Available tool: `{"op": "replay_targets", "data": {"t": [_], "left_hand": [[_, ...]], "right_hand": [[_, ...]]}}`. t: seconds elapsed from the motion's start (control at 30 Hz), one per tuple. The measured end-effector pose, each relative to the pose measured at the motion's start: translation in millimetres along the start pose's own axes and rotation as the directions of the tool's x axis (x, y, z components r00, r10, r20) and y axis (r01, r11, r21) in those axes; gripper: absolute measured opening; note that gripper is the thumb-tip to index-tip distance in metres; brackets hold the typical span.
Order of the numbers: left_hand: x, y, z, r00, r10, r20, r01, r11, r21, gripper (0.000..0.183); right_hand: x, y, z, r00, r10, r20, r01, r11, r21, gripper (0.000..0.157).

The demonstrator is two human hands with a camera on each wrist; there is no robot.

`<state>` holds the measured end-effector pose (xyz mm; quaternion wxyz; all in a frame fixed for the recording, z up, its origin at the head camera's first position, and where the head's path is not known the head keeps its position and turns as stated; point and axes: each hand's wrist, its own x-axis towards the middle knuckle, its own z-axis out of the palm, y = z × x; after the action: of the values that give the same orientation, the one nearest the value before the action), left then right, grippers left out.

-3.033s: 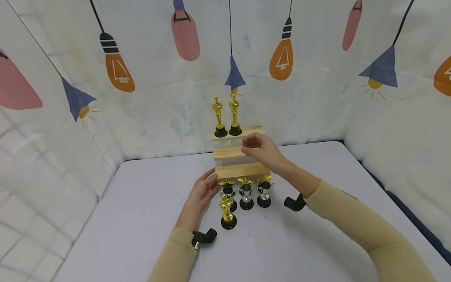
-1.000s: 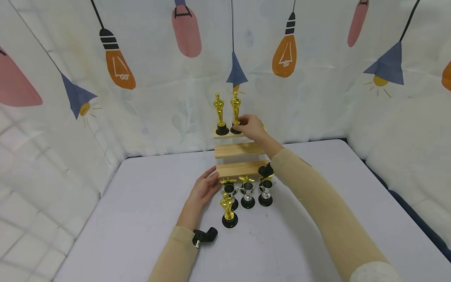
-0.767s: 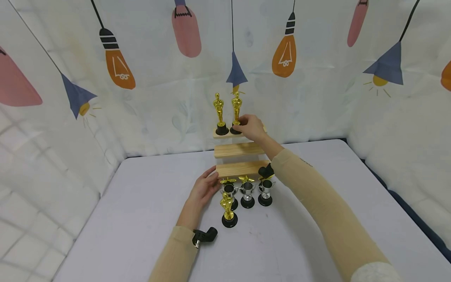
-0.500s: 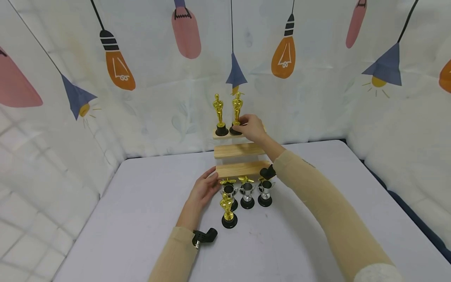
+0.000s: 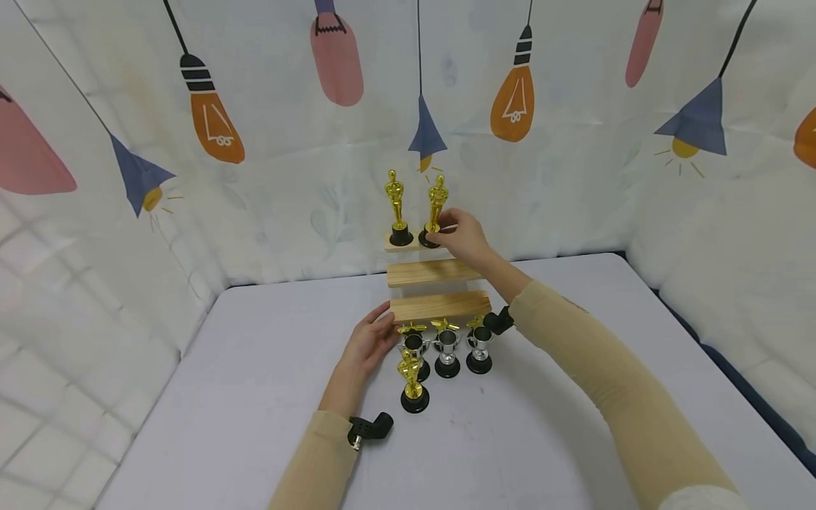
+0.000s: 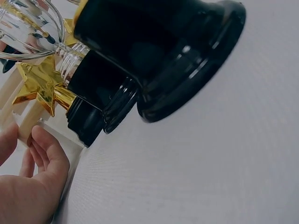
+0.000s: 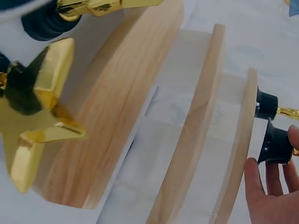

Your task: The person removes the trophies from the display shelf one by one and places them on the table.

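Observation:
A gold figurine trophy (image 5: 436, 200) leans slightly to the right over the top plank of a three-tier wooden display shelf (image 5: 440, 307). Its black base is held by the fingertips of my right hand (image 5: 467, 237); in the right wrist view that base (image 7: 274, 145) is tipped, partly off the plank. Another gold figurine trophy (image 5: 395, 202) stands upright to its left. Down at the lowest plank, my left hand (image 5: 367, 343) pinches the left end between thumb and fingers, as the left wrist view shows with the hand (image 6: 39, 182) at the wood.
Before the shelf stand several silver cup trophies (image 5: 447, 347), with gold star trophies (image 5: 444, 325) right behind them. One more gold figurine trophy (image 5: 413, 379) stands nearest the front. A patterned cloth backdrop (image 5: 287, 212) rises behind the white table (image 5: 268, 397).
The right hand has reached up from over the middle plank and taken hold of the second figurine trophy. That trophy has shifted right and tilted. The left hand stays put.

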<state>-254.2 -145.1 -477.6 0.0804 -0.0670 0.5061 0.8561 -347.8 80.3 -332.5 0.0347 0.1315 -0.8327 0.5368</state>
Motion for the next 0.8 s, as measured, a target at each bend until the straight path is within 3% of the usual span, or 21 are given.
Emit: {"op": "replay_targets", "data": {"t": [0.13, 0.4, 0.8], "left_hand": [[-2.0, -0.7, -1.2, 0.999, 0.030, 0.035, -0.029, 0.999, -0.016, 0.059], [0.2, 0.4, 1.7, 0.999, -0.020, -0.026, 0.020, 1.000, 0.005, 0.054], [0.1, 0.3, 1.8, 0.999, -0.017, -0.036, 0.018, 1.000, 0.002, 0.053]], "right_hand": [[-5, 2, -3.3, 1.000, 0.006, 0.014, -0.006, 1.000, 0.014, 0.042], [-14, 4, -6.4, 0.999, -0.007, 0.043, 0.005, 0.999, 0.047, 0.039], [-29, 1, -9.2, 0.997, -0.015, 0.070, 0.010, 0.998, 0.061, 0.037]]}}
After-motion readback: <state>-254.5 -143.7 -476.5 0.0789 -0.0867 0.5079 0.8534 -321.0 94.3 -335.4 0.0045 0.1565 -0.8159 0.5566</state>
